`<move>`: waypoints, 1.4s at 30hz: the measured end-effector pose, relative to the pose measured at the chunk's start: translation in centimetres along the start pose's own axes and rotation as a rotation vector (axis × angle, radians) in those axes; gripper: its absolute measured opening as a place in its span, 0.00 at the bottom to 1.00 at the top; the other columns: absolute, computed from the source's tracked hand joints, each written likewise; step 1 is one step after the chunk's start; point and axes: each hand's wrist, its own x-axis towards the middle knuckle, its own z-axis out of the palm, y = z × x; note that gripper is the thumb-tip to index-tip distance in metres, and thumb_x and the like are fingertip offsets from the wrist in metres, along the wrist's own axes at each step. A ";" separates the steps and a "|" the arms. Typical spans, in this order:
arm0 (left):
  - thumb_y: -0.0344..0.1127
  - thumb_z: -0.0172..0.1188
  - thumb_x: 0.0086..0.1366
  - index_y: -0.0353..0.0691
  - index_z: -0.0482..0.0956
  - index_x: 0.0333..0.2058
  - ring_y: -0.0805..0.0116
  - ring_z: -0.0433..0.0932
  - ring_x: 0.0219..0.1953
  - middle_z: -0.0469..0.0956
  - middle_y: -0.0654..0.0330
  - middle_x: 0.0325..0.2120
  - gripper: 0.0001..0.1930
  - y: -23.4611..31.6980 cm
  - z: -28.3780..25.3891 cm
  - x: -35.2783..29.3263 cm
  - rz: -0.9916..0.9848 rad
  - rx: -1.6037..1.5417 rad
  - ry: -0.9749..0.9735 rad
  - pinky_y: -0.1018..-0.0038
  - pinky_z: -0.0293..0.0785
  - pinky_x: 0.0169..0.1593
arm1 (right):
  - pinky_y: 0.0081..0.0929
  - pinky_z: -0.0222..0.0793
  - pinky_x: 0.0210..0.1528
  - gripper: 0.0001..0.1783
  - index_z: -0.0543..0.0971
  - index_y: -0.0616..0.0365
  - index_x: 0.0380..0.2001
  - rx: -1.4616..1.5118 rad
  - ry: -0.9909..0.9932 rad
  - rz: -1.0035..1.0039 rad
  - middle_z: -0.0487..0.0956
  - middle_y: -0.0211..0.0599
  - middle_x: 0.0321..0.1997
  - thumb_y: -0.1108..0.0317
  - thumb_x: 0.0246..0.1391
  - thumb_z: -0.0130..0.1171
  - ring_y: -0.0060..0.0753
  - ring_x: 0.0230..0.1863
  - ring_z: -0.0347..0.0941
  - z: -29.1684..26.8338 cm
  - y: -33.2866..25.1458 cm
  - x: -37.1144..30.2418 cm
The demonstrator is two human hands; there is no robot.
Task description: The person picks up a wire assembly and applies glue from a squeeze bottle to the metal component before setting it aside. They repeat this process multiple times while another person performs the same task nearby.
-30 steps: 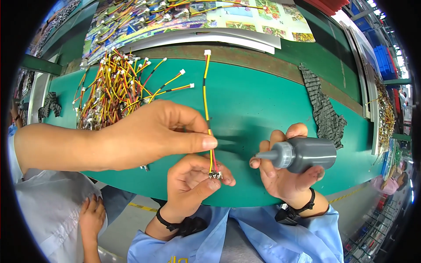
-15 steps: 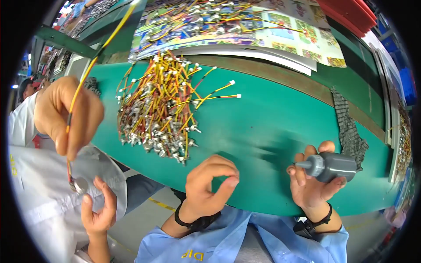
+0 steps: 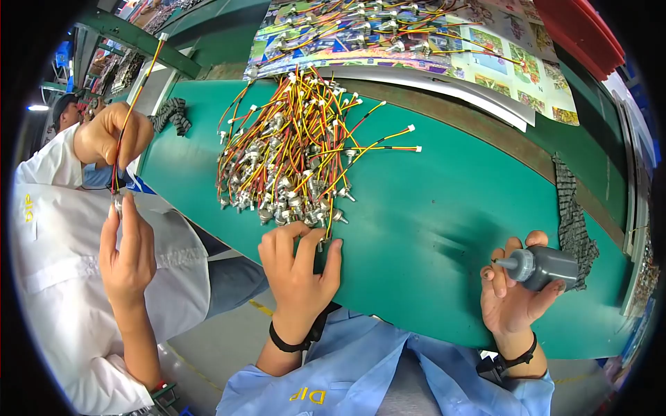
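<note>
Green tabletop [image 3: 423,201] fills the middle of our view, and from our left hand [image 3: 298,274] a printed sheet [image 3: 479,59] with more wired parts lies farther off, toward 1 o'clock. At 12 o'clock from this same hand, just beyond the fingers, we see the pile of wired parts [image 3: 281,156]. One wired part [image 3: 331,215] comes out from its near side; its long axis goes roughly from 12 to 6 o'clock, and its near end is between our thumb and forefinger. These two stand apart, so we read the hand as not closed; whether it touches the part, we cannot tell. Our right hand [image 3: 512,312], well apart at 3 o'clock, grips a dark bottle [image 3: 553,269] with the nozzle toward 9 o'clock. Clearly the left hand is nearer to the pile. Between our hands the green surface stretches wide; its near edge passes close, at 6 o'clock from the left palm. At 9 o'clock, a co-worker [image 3: 125,277] holds another wired part upright.
</note>
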 end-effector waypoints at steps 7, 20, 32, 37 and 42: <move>0.26 0.69 0.49 0.38 0.77 0.33 0.56 0.71 0.37 0.74 0.56 0.33 0.12 0.3 -0.7 -0.7 -0.015 -0.177 -0.031 0.66 0.66 0.42 | 0.33 0.75 0.41 0.40 0.61 0.51 0.51 -0.042 0.020 0.044 0.65 0.29 0.32 0.33 0.51 0.61 0.24 0.24 0.62 -0.4 0.1 -0.4; 0.23 0.67 0.56 0.37 0.78 0.35 0.62 0.78 0.37 0.80 0.56 0.35 0.09 4.4 -0.2 -1.1 -0.071 -1.116 -0.214 0.70 0.70 0.41 | 0.31 0.77 0.50 0.31 0.60 0.54 0.56 0.043 -0.018 -0.020 0.67 0.36 0.38 0.47 0.61 0.58 0.22 0.22 0.61 -0.4 -0.3 -0.7; 0.27 0.62 0.62 0.36 0.77 0.40 0.65 0.76 0.31 0.77 0.57 0.31 0.07 6.2 1.2 -0.8 -0.006 -1.094 -0.483 0.70 0.70 0.34 | 0.31 0.77 0.45 0.33 0.59 0.55 0.54 0.030 0.032 -0.022 0.65 0.34 0.34 0.46 0.59 0.60 0.23 0.24 0.62 0.0 -0.4 -0.7; 0.27 0.59 0.65 0.35 0.75 0.41 0.65 0.77 0.33 0.77 0.56 0.33 0.07 8.0 1.3 -0.4 -0.180 -1.287 -0.574 0.70 0.73 0.36 | 0.34 0.78 0.50 0.32 0.59 0.57 0.55 0.012 -0.031 -0.040 0.65 0.37 0.35 0.49 0.61 0.59 0.24 0.25 0.63 0.5 -0.5 -0.8; 0.27 0.57 0.66 0.34 0.74 0.43 0.64 0.79 0.36 0.78 0.55 0.35 0.08 8.9 1.8 -0.3 -0.190 -1.424 -0.594 0.70 0.75 0.40 | 0.34 0.76 0.52 0.34 0.59 0.58 0.55 -0.033 -0.024 -0.059 0.65 0.36 0.35 0.48 0.59 0.61 0.25 0.26 0.64 0.8 -0.6 -1.0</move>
